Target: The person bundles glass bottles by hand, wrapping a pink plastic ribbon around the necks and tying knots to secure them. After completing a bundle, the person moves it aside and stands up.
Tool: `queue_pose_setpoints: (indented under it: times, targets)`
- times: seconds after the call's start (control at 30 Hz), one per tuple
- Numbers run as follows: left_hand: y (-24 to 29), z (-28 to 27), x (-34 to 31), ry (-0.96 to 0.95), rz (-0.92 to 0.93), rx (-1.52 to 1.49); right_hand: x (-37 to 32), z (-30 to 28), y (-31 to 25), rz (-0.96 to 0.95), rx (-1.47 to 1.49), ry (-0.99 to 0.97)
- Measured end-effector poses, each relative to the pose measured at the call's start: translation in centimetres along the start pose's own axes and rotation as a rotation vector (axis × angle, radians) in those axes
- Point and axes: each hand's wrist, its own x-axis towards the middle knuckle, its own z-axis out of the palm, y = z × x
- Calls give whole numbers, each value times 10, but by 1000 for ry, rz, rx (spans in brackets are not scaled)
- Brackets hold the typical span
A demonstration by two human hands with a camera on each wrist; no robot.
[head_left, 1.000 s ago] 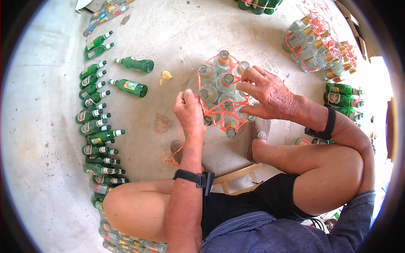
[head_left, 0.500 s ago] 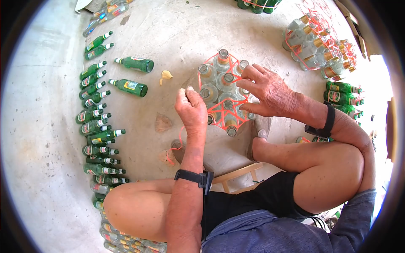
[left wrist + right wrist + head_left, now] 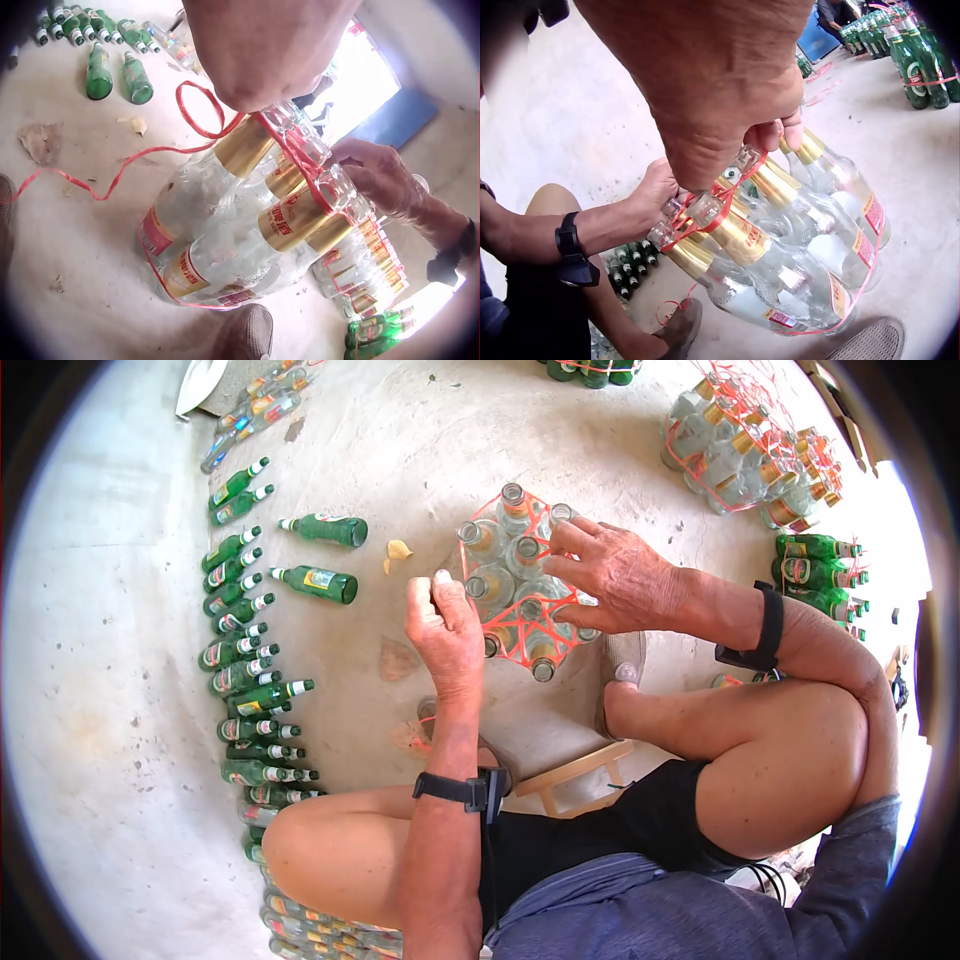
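Note:
A bundle of clear glass bottles (image 3: 524,556) with gold neck labels stands upright on the floor between the feet. Red plastic twine (image 3: 300,161) zigzags across the necks, and a loop circles the bodies lower down. At the bundle's left side, my left hand (image 3: 446,632) has curled fingers with the thumb against them and pinches the twine. A loose tail of it curls out onto the floor in the left wrist view. My right hand (image 3: 625,575) grips the tops of the bottles on the right side, fingers bent over the necks; its palm hides some in the right wrist view.
Green bottles (image 3: 240,650) lie in a long row at left, with two more green bottles (image 3: 322,582) nearer the bundle. Tied clear bottles (image 3: 730,450) stand at upper right, above green ones (image 3: 815,570). A wooden stool (image 3: 570,770) is below, beside a shoe (image 3: 625,660).
My left hand has drawn slightly away from the bundle, its thumb now more upright. The right hand keeps its place on the bottle tops. The head view has shifted a little.

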Motion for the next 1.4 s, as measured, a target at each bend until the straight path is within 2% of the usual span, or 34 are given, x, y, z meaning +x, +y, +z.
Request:
queue_pose_setpoints:
  times: [0.07,0.17,0.27,0.37,0.57,0.67,0.77,0.87,0.97,1.07,1.17,1.27,1.37,1.4]
  targets:
    - [7,-2,1,-35,-4,27,1,1,0,5,-12,-3]
    - [23,-3,1,-123,-108,-100,2,1,1,-7,-32,-9]
    - [37,-6,1,-181,-104,-114,6,-1,-1,-74,-37,11]
    - [40,-11,4,-231,-93,-41,8,6,-5,-55,-42,-31]
    - [51,-21,10,-229,106,318,16,6,-9,-80,-67,45]
    - [57,-22,12,-256,133,422,20,10,-14,-39,-5,3]
    - [59,-24,14,-299,41,498,23,10,-15,-18,26,-3]
    - [56,-31,22,-272,225,585,23,13,-14,3,84,-4]
    - [55,-37,23,-252,8,526,27,18,-17,-19,130,5]
    - [51,-35,23,-181,-129,451,35,19,-23,-32,77,8]
    - [43,-38,26,-168,-123,406,50,18,-28,-71,91,73]
    - [39,-37,27,-138,-73,396,67,22,-29,-101,114,44]
    - [46,-34,26,-135,-192,306,80,32,-31,-90,144,15]
    - [40,-35,28,-138,-132,300,83,34,-32,-88,142,17]
